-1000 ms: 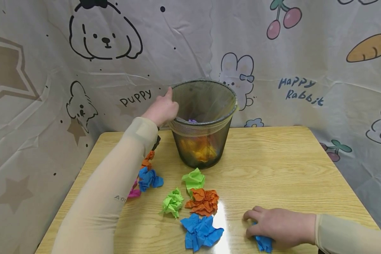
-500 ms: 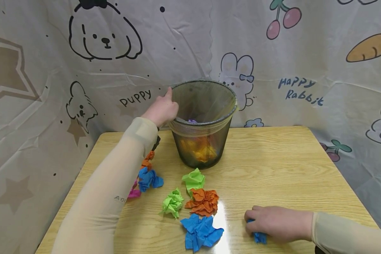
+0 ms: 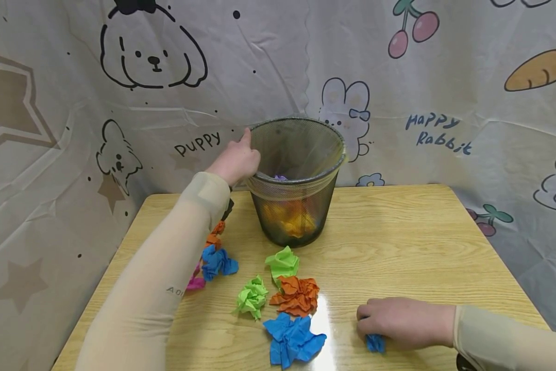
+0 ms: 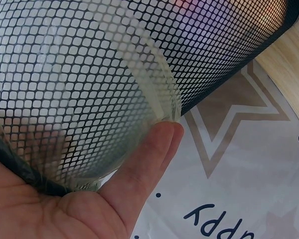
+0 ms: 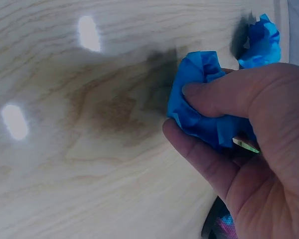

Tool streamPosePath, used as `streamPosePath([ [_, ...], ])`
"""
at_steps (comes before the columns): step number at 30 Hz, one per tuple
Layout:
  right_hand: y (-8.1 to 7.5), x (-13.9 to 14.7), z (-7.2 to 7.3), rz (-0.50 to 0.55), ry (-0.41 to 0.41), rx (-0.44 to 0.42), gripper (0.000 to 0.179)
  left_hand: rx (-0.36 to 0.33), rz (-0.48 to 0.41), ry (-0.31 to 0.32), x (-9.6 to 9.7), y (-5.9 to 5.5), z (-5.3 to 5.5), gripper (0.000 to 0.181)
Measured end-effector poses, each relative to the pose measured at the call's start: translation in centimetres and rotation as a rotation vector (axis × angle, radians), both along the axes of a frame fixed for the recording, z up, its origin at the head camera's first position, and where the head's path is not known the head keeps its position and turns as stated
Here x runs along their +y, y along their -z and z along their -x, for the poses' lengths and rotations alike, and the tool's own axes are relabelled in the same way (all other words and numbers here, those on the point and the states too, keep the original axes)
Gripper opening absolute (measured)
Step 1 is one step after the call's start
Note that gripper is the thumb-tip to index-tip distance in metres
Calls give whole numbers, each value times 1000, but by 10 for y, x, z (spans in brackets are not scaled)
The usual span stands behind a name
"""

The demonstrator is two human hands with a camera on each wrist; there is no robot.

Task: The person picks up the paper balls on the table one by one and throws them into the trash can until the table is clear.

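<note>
A black mesh wastebasket (image 3: 316,193) with a clear plastic liner over its rim stands at the back of the table. My left hand (image 3: 236,161) grips its left rim; in the left wrist view the hand straddles the rim, with one digit along the outer liner (image 4: 172,94). At the right front, my right hand (image 3: 400,322) pinches a crumpled blue paper ball (image 3: 375,343) low over the table. In the right wrist view, thumb and fingers close on this blue paper (image 5: 182,112); part of it is hidden in the palm.
Before the basket lie two green paper balls (image 3: 252,297), an orange one (image 3: 297,296) and a blue one (image 3: 294,338). Blue (image 3: 218,262), orange (image 3: 214,239) and pink (image 3: 196,281) paper sits by the left forearm, partly hidden. Yellow paper (image 3: 298,219) shows inside the basket.
My right hand has closed its fingers round the blue paper ball and risen slightly, drawing the paper further into its grasp. The left hand stays on the rim.
</note>
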State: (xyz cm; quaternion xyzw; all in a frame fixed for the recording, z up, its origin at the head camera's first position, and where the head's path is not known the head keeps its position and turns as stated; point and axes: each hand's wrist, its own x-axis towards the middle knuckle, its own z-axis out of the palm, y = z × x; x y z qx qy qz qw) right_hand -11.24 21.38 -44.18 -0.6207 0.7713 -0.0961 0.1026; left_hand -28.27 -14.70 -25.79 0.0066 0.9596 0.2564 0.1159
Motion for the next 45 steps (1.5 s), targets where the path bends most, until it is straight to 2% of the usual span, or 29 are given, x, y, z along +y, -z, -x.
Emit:
streamPosePath([
  [5,-6,-1,3,14,23,37,36,1,0,1,-1,1,0,71],
  [11,-17,-6,10,-10,74,6,33,2,8,1,-2,3,1,72],
  [18,-31,-9,16,29,88,80,33,0,9,3,-2,3,2,71],
  [32,-84,-19,34,89,129,190,37,18,7,3,-2,4,3,71],
  [39,-98,-21,46,125,123,235,37,17,10,-3,-2,5,5,71],
  [45,-111,-22,52,138,150,258,36,21,10,2,-2,3,4,71],
])
